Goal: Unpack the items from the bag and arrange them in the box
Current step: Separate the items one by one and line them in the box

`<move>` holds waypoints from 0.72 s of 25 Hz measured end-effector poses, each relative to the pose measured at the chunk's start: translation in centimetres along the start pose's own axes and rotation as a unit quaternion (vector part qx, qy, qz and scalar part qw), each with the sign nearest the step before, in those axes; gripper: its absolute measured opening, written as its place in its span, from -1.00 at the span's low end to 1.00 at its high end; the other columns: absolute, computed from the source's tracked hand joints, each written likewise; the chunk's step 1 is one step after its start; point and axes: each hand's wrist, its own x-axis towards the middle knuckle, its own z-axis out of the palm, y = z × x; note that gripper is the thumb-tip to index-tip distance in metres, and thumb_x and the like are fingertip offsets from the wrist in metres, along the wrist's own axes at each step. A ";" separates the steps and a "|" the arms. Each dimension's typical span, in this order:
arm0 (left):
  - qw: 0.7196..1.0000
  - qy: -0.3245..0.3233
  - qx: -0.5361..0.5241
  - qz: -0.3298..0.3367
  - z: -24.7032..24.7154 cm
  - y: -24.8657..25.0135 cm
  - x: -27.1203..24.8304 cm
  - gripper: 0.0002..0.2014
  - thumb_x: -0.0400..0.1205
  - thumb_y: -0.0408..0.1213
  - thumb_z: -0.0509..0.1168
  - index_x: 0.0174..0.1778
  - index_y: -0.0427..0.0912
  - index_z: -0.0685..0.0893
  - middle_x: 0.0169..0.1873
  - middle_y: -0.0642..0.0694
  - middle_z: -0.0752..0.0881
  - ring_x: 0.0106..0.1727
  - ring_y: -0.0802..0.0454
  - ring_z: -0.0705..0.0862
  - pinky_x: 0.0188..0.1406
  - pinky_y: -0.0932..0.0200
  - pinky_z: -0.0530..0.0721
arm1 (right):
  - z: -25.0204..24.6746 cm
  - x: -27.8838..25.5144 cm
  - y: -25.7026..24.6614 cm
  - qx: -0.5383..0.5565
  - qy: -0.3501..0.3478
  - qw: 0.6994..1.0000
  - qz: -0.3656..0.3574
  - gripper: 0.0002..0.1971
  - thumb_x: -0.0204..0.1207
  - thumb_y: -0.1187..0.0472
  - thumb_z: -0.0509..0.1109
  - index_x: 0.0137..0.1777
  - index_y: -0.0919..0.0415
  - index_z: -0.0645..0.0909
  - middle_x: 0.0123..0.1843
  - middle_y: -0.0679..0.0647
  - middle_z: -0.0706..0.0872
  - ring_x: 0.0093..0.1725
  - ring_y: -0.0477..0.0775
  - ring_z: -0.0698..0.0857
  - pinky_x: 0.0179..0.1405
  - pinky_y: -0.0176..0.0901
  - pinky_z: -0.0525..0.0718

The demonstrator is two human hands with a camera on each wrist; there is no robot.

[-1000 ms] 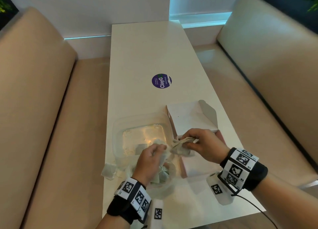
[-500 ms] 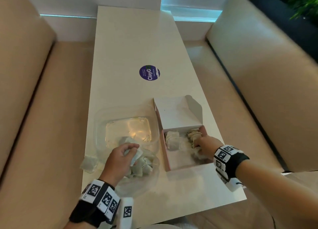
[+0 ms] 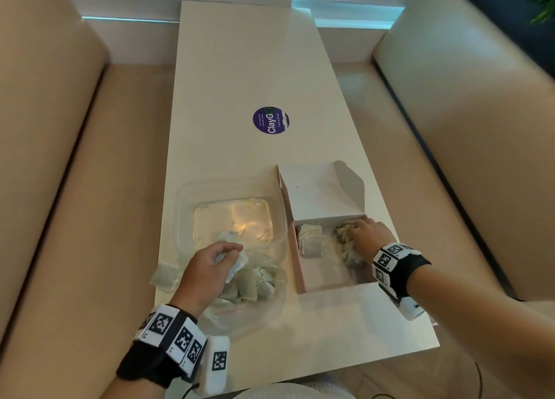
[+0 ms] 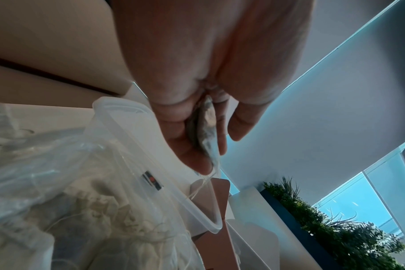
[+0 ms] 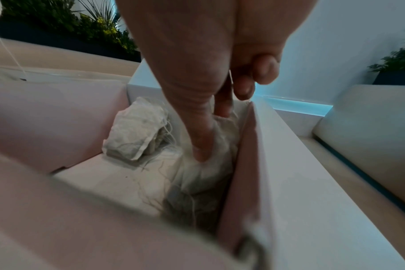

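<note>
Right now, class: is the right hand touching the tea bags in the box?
Touching. The right wrist view shows the right hand pressing its fingers onto tea bags inside the box.

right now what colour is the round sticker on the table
Dark purple round sticker with white lettering, clearest in the head view.

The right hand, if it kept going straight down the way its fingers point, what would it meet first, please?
Probably nothing new: the right hand already presses the tea bags at the box's right wall; beneath them likely the box floor.
</note>
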 end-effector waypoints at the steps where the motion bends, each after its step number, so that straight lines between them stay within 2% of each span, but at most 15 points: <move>1: 1.000 -0.002 0.001 0.000 0.0 0.1 0.0 -0.82 0.66 -0.28 0.28 -0.09 0.10 0.75 0.01 0.17 0.74 0.13 0.26 0.62 -0.05 0.43 0.47 | 0.2 0.0 0.1 0.007 -0.001 1.000 0.007 -0.64 0.59 0.14 0.18 0.37 0.09 0.51 0.36 0.10 0.55 0.38 0.17 0.48 0.25 -0.01 0.53; 3: 1.000 -0.005 0.002 0.000 0.1 0.2 0.1 -0.83 0.67 -0.28 0.28 -0.07 0.07 0.75 0.02 0.18 0.73 0.13 0.27 0.61 -0.03 0.46 0.46 | 0.4 -0.1 0.3 0.015 0.002 1.000 0.016 -0.59 0.58 0.15 0.19 0.43 0.09 0.39 0.37 0.12 0.54 0.34 0.17 0.53 0.21 -0.02 0.53; 5: 1.000 -0.009 0.003 0.001 0.1 0.3 0.1 -0.83 0.67 -0.29 0.28 -0.05 0.07 0.75 0.02 0.21 0.72 0.12 0.30 0.60 -0.04 0.48 0.45 | 0.7 -0.2 0.6 0.028 0.006 0.999 0.024 -0.59 0.55 0.17 0.22 0.40 0.09 0.36 0.34 0.12 0.53 0.25 0.19 0.60 0.09 -0.04 0.57; 8: 1.000 -0.021 0.007 -0.005 0.1 0.5 0.2 -0.78 0.67 -0.34 0.28 -0.05 0.12 0.73 0.05 0.20 0.71 0.00 0.38 0.61 -0.21 0.53 0.46 | 0.8 -0.6 1.3 0.089 0.009 0.995 0.039 -0.62 0.47 0.13 0.33 0.29 0.08 0.42 0.31 0.07 0.54 0.13 0.20 0.65 -0.07 -0.04 0.62; 10: 1.000 -0.024 -0.010 -0.001 0.2 0.4 0.2 -0.74 0.66 -0.38 0.28 -0.05 0.13 0.74 0.09 0.15 0.72 0.01 0.33 0.62 -0.18 0.48 0.51 | 0.0 -1.3 1.2 0.193 0.049 0.979 0.050 -0.68 0.49 0.11 0.34 0.24 0.10 0.51 0.22 0.07 0.61 0.09 0.19 0.67 -0.07 -0.07 0.62; 12: 0.998 -0.031 -0.050 0.011 0.2 0.5 0.1 -0.72 0.63 -0.41 0.32 -0.07 0.13 0.77 0.09 0.11 0.74 0.15 0.20 0.66 0.04 0.31 0.62 | -1.9 -2.3 -0.1 0.304 0.117 0.945 0.030 -0.75 0.49 0.03 0.35 0.12 0.07 0.60 -0.01 0.02 0.68 -0.05 0.10 0.68 -0.10 -0.11 0.58; 13: 0.996 -0.034 -0.076 0.018 0.2 0.8 0.0 -0.73 0.61 -0.42 0.35 -0.09 0.12 0.77 0.07 0.09 0.74 0.19 0.09 0.68 0.11 0.14 0.69 | -3.1 -3.0 -1.3 0.352 0.137 0.926 0.004 -0.76 0.48 -0.05 0.35 0.06 0.01 0.61 -0.13 -0.06 0.69 -0.15 0.01 0.68 -0.12 -0.15 0.56; 14: 0.994 -0.035 -0.102 0.024 0.3 1.3 -0.2 -0.73 0.58 -0.44 0.37 -0.10 0.10 0.76 0.05 0.06 0.74 0.17 0.00 0.69 0.08 -0.01 0.74 | -4.8 -3.9 -2.9 0.407 0.139 0.902 -0.025 -0.75 0.45 -0.14 0.36 0.02 -0.05 0.62 -0.20 -0.13 0.68 -0.23 -0.06 0.67 -0.14 -0.18 0.57; 15: 0.991 -0.036 -0.127 0.030 0.4 1.9 -0.4 -0.72 0.57 -0.48 0.39 -0.09 0.07 0.73 0.03 0.01 0.74 0.13 -0.07 0.71 0.02 -0.09 0.77 | -6.3 -4.7 -4.7 0.470 0.126 0.872 -0.054 -0.74 0.42 -0.17 0.38 0.02 -0.08 0.61 -0.22 -0.12 0.69 -0.28 -0.07 0.67 -0.18 -0.18 0.61; 16: 0.988 -0.038 -0.146 0.036 0.5 2.5 -0.7 -0.71 0.55 -0.51 0.39 -0.05 0.04 0.68 0.02 -0.06 0.74 0.08 -0.14 0.73 -0.04 -0.12 0.79 | -7.6 -5.4 -6.7 0.529 0.104 0.839 -0.080 -0.73 0.41 -0.14 0.43 0.03 -0.06 0.61 -0.21 -0.08 0.70 -0.30 -0.05 0.67 -0.21 -0.19 0.63; 18: 0.984 -0.043 -0.171 0.037 0.9 3.3 -1.0 -0.61 0.52 -0.53 0.42 0.08 0.05 0.58 -0.01 -0.22 0.75 -0.02 -0.19 0.77 -0.10 -0.13 0.80 | -8.8 -5.7 -10.3 0.584 0.069 0.801 -0.108 -0.69 0.37 -0.08 0.50 0.03 0.02 0.58 -0.18 -0.04 0.71 -0.30 -0.09 0.64 -0.27 -0.31 0.62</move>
